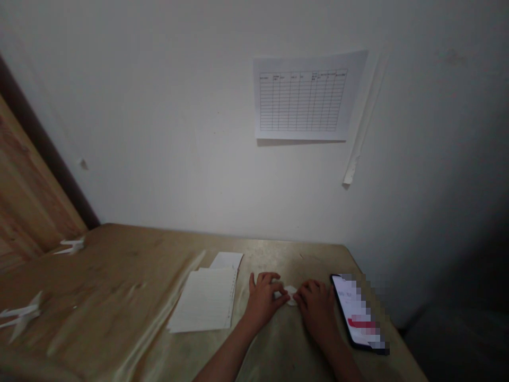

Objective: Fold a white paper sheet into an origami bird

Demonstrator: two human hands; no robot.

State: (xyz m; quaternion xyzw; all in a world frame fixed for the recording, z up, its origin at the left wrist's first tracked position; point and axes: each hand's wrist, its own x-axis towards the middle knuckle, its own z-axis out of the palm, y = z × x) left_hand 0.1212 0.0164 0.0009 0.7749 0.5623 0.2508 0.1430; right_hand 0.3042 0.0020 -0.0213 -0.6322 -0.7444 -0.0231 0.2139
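A small piece of white folded paper lies on the table between my two hands, mostly covered by fingers. My left hand pinches its left edge with thumb and index finger, the other fingers raised. At its right edge, the curled fingers of my right hand press on the paper. To the left of my left hand rests a stack of lined paper sheets, with another white sheet showing behind it.
A phone with a lit, partly blurred screen lies right of my right hand. Two white folded paper shapes sit at the table's left. A printed grid sheet and a paper strip hang on the wall.
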